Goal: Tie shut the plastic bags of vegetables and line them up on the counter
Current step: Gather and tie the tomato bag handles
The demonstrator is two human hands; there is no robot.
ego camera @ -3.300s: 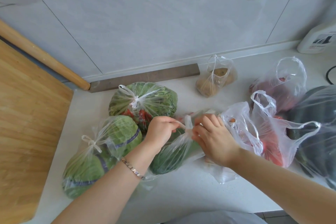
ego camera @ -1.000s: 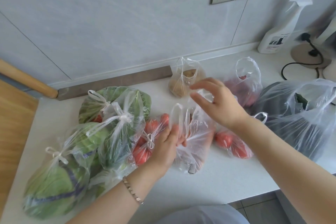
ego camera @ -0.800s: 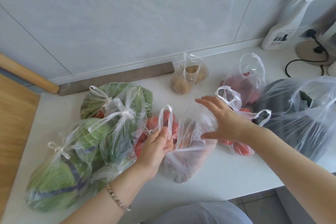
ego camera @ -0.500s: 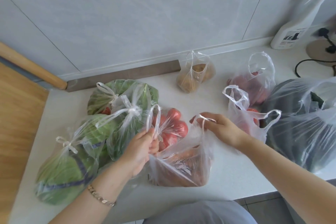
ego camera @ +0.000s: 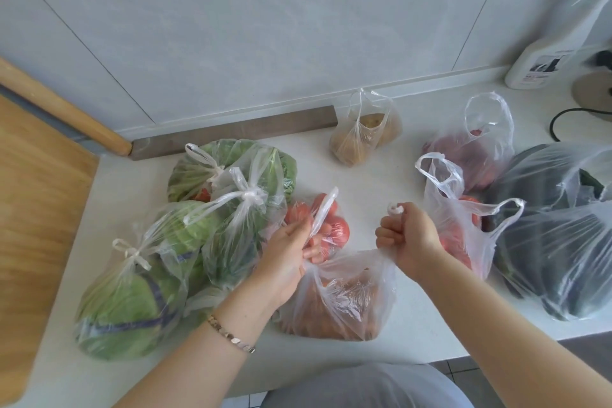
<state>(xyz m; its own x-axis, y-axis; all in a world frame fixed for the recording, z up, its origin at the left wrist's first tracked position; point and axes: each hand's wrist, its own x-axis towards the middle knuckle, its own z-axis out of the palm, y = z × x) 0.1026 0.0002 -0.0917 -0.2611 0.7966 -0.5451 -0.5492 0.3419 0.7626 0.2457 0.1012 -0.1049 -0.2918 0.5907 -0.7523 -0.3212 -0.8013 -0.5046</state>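
spray bottle [ego camera: 543,66] label: print too blurry, nothing readable.

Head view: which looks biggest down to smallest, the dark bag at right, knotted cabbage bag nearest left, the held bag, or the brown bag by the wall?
1. dark bag, cut off by frame
2. cabbage bag
3. held bag
4. brown bag, farthest away, so true size unsure

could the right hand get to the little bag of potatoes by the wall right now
Probably yes, but only once it lets go: the right hand grips a handle of the bag of orange vegetables. The counter between it and the potato bag shows nothing in the way.
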